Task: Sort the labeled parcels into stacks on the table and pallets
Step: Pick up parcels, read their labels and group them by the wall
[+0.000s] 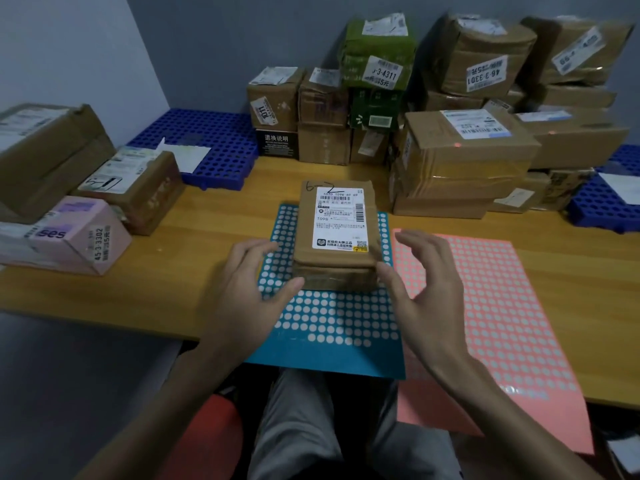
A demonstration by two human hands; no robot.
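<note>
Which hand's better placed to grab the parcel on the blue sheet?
Left, marginally: left hand sits low beside the parcel, thumb at its front corner. The right hand's thumb touches too, but fingers spread away.

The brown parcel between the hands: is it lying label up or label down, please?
Label up. The brown parcel lies flat on the blue dotted sheet, its white shipping label facing the camera.
</note>
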